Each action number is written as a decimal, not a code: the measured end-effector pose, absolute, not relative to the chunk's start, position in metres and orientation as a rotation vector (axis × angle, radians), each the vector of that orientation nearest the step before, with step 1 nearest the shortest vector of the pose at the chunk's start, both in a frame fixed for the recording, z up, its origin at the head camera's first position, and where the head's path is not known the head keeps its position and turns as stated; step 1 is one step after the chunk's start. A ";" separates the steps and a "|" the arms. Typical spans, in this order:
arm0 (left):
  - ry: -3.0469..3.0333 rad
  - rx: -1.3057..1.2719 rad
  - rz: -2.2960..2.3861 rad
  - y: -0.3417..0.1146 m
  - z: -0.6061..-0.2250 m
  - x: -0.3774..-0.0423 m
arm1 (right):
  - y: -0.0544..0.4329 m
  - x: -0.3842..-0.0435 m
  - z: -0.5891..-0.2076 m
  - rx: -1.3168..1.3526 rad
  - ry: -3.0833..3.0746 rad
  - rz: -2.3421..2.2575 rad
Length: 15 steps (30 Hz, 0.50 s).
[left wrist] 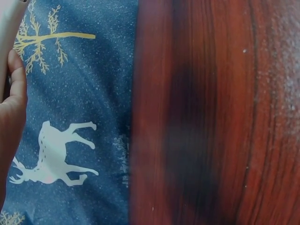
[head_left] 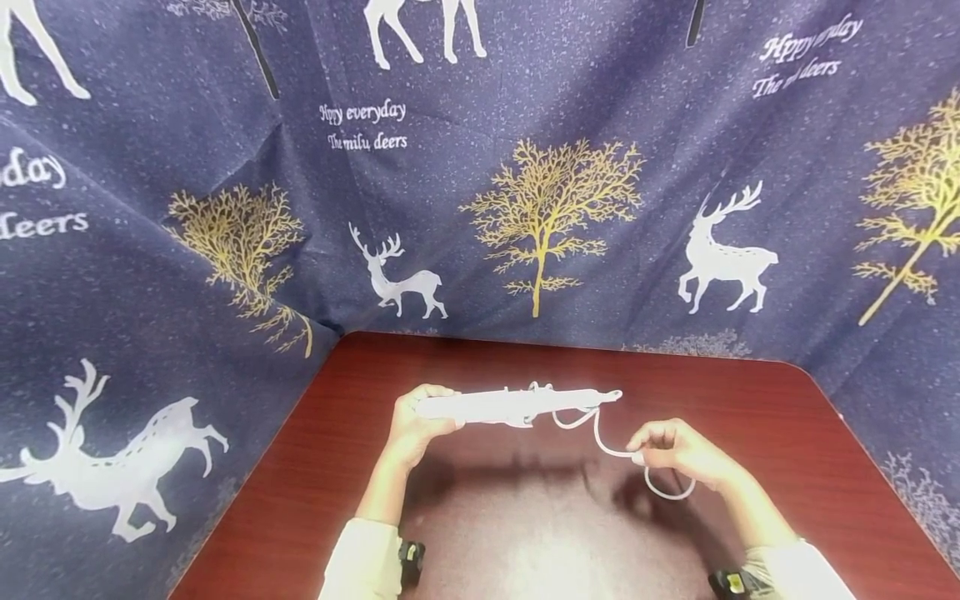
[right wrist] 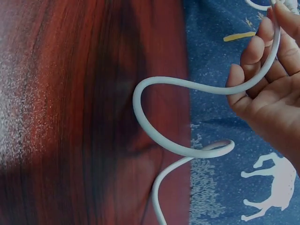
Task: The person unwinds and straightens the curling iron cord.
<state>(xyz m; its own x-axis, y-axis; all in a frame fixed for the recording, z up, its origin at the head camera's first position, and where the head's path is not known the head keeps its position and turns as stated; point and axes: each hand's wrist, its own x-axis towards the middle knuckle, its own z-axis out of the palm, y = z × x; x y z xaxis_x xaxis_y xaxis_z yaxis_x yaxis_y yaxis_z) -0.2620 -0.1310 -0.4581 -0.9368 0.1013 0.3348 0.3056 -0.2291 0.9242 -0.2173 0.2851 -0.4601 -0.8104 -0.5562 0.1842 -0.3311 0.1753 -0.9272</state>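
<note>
A long white bar-shaped device (head_left: 487, 407) is held level above the table; its exact kind is washed out by glare. My left hand (head_left: 414, 427) grips its left end, thumb below and fingers above. Only part of that hand (left wrist: 14, 101) and the device's edge (left wrist: 6, 33) show in the left wrist view. From the device's right end a white cord (head_left: 609, 451) droops to my right hand (head_left: 681, 457), which pinches it between thumb and fingertips. In the right wrist view the cord (right wrist: 180, 83) runs past the curled fingers (right wrist: 253, 50) and hangs in loose coils.
Under both hands lies a reddish-brown wooden table (head_left: 360, 375) with a bright glare patch at its near side. A dark blue cloth (head_left: 480, 250) printed with deer and trees hangs behind it and along the left. Dark wrist straps (head_left: 411, 563) sit by both sleeves.
</note>
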 end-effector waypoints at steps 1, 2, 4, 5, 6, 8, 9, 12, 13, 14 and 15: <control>-1.851 -0.501 -2.326 -0.131 -0.457 -0.261 | 0.285 -0.218 -0.461 -0.844 2.270 -1.700; -1.846 -0.505 -2.335 -0.132 -0.456 -0.261 | 0.285 -0.219 -0.462 -0.818 2.291 -1.709; -1.840 -0.525 -2.342 -0.132 -0.453 -0.259 | 0.285 -0.220 -0.464 -0.761 2.339 -1.721; -1.842 -0.542 -2.335 -0.133 -0.450 -0.258 | 0.286 -0.221 -0.464 -0.724 2.365 -1.726; -1.845 -0.556 -2.330 -0.133 -0.447 -0.256 | 0.286 -0.221 -0.465 -0.686 2.388 -1.737; -1.853 -0.580 -2.325 -0.133 -0.444 -0.254 | 0.285 -0.223 -0.467 -0.614 2.430 -1.759; -1.860 -0.589 -2.318 -0.134 -0.443 -0.253 | 0.285 -0.223 -0.468 -0.588 2.453 -1.764; -1.877 -0.603 -2.310 -0.134 -0.440 -0.250 | 0.284 -0.226 -0.470 -0.515 2.513 -1.776; -1.883 -0.600 -2.311 -0.135 -0.441 -0.251 | 0.283 -0.227 -0.471 -0.506 2.528 -1.773; -1.889 -0.594 -2.312 -0.135 -0.443 -0.252 | 0.283 -0.228 -0.472 -0.500 2.542 -1.770; -1.889 -0.589 -2.317 -0.136 -0.444 -0.252 | 0.282 -0.229 -0.473 -0.503 2.554 -1.761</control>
